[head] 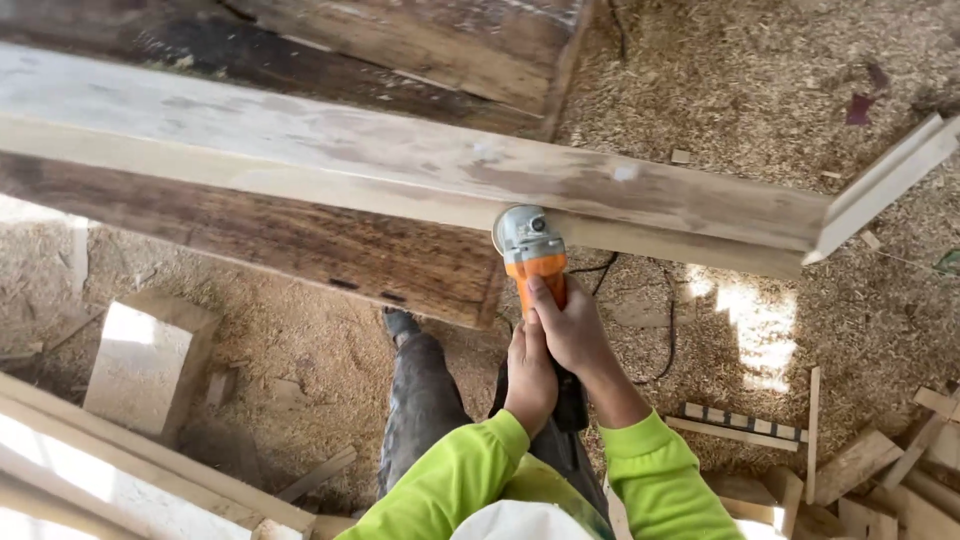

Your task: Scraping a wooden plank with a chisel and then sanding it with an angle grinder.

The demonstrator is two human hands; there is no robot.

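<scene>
We are standing on a floor (pixel 800 90) covered all over in sawdust and wood chips. One long pale beam (pixel 400 165) is lying across the scene from far left to right, resting on two dark, weathered timbers (pixel 300 235). One pale block (pixel 145 360) is sitting near left, and loose offcuts (pixel 880 470) are lying near right. We are holding one orange and grey angle grinder (pixel 532 255), its disc touching the beam's near edge. Our right hand (pixel 570 325) is wrapping its fingers closed around the orange body, and our left hand (pixel 530 375) is gripping closed just behind it.
</scene>
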